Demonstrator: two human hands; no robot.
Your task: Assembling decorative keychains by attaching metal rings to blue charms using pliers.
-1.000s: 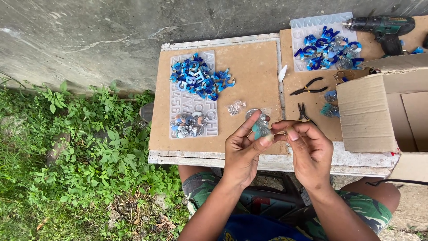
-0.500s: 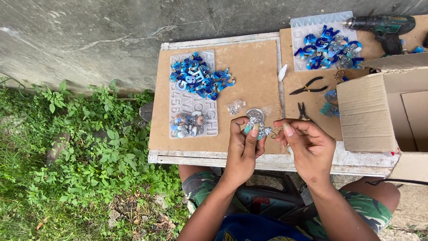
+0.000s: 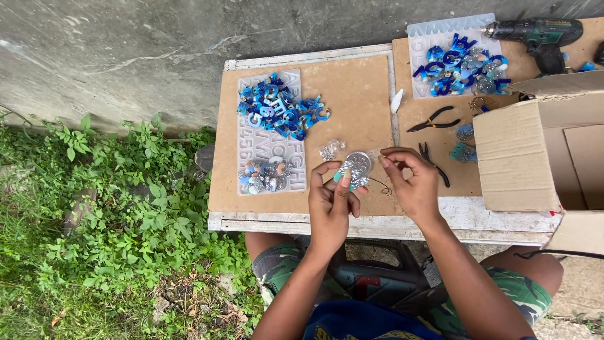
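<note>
Holding a round glittery silver piece point(image 3: 358, 165) above the near edge of the desk point(image 3: 352, 217), the left hand point(image 3: 332, 204) pinches it between thumb and fingers while the right hand point(image 3: 412, 182) works at its rim with fingers pressed together on something too small to tell. Judged from the layout, assembly is partway: heaps of blue letter pieces point(image 3: 280, 108) lie loose on silicone moulds point(image 3: 272, 165), pliers point(image 3: 434, 119) idle. Outdoors: brown board tops, cardboard box point(image 3: 541, 151), drill point(image 3: 535, 34), concrete wall point(image 3: 113, 50), weeds point(image 3: 107, 208).

The cardboard box point(image 3: 553, 157) runs off the right edge, its inside unseen. The green drill point(image 3: 541, 38) at far right is clipped by the top edge. The left hand point(image 3: 333, 201) covers part of a glittery round piece point(image 3: 358, 165), possibly a keychain charm; its detail is too small to tell.
</note>
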